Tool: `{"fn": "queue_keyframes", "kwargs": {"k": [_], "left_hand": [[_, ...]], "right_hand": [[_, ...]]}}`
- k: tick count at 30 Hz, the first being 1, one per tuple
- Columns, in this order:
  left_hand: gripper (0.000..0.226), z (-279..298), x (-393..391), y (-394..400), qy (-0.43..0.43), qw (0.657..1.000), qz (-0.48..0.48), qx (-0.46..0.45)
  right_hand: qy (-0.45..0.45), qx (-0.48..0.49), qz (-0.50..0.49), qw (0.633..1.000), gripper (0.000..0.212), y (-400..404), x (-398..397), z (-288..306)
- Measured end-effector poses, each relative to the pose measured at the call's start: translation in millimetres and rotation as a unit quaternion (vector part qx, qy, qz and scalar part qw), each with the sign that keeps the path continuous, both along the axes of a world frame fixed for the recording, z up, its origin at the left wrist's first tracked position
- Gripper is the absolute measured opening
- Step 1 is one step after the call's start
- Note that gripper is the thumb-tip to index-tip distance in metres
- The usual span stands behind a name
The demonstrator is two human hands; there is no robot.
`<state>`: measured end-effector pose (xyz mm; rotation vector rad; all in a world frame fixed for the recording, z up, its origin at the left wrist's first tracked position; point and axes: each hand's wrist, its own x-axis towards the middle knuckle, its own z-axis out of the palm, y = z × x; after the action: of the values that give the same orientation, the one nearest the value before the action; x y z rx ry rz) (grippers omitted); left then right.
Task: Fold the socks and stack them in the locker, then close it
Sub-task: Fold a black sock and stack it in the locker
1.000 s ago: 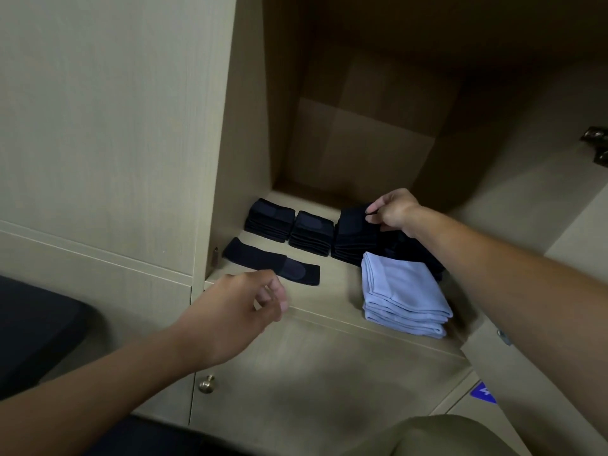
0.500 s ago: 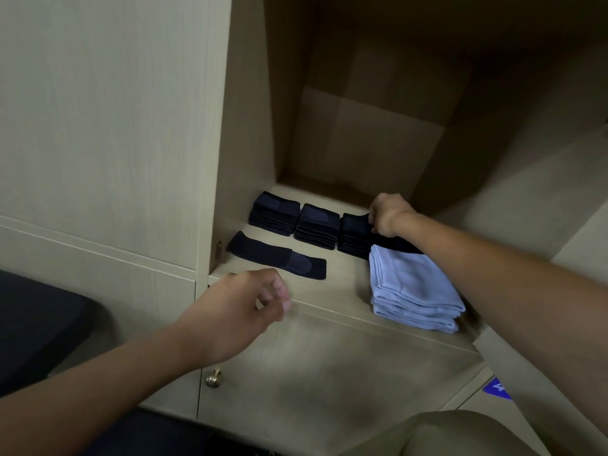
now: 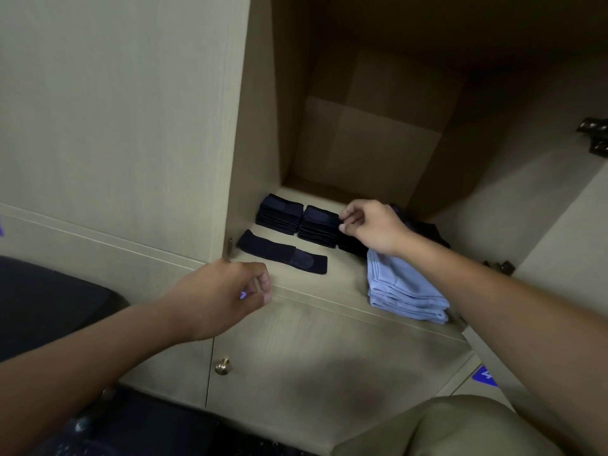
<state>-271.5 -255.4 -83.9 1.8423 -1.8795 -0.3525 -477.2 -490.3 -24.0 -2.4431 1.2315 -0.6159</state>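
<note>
Inside the open locker, two folded stacks of black socks [image 3: 279,213] [image 3: 319,225] stand side by side on the shelf [image 3: 329,286]. A third black stack [image 3: 352,247] lies mostly under my right hand [image 3: 375,227], whose thumb and forefinger pinch its left top edge. One black sock [image 3: 283,253] lies flat and unfolded near the shelf's front. A light blue folded stack [image 3: 406,291] sits at the front right. My left hand [image 3: 227,294] hovers before the shelf edge, loosely curled and holding nothing.
More dark fabric [image 3: 431,230] lies behind my right wrist. The locker door [image 3: 566,232] stands open at the right, with hinges [image 3: 595,136] [image 3: 500,266]. Below is a shut door with a brass knob [image 3: 222,366]. A black seat [image 3: 49,307] is at the left, my knee [image 3: 460,426] at the bottom.
My right hand has slid left across the third black stack, and its fingers now pinch at that stack's left edge. My left hand has barely moved.
</note>
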Motion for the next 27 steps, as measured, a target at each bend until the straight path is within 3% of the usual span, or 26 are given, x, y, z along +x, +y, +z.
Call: {"fn": "queue_keyframes", "kwargs": {"k": [5, 13, 18, 27], "left_hand": [[0.010, 8.1, 12.5, 19.1, -0.014, 1.000, 0.010, 0.016], [0.010, 19.6, 41.0, 59.3, 0.007, 0.999, 0.031, 0.031], [0.009, 23.1, 67.5, 86.0, -0.011, 0.997, 0.057, 0.042], [0.010, 12.3, 151.9, 131.7, -0.091, 0.970, 0.191, 0.116]], "right_hand": [[-0.051, -0.005, 0.064, 0.997, 0.007, 57.2, 16.2, -6.1], [-0.006, 0.003, 0.185, 0.983, 0.009, 137.2, 55.1, -23.0], [0.006, 0.064, 0.230, 0.971, 0.011, 156.2, 76.3, -48.2], [0.022, 0.141, 0.297, 0.944, 0.015, 186.8, 129.4, -63.9]]}}
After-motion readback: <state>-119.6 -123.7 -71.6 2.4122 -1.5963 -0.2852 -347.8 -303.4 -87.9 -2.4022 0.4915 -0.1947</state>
